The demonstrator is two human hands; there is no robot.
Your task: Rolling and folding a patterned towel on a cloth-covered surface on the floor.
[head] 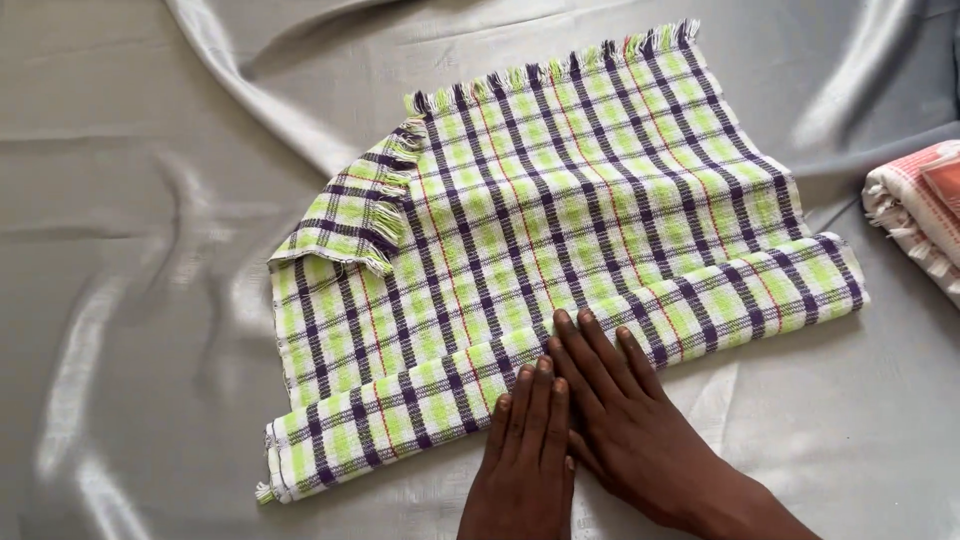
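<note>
A green, white and purple checked towel with fringed edges lies partly folded on a shiny grey sheet. Its near long edge is folded over into a band, and its left fringed corner is turned back on top. My left hand lies flat, fingers together, on the near folded band at its middle. My right hand lies flat beside it, fingers slightly spread, partly overlapping the left hand and pressing the same folded edge. Neither hand grips anything.
A folded orange and white cloth sits at the right edge of the view. The grey sheet has raised creases at the back left and back right of the towel.
</note>
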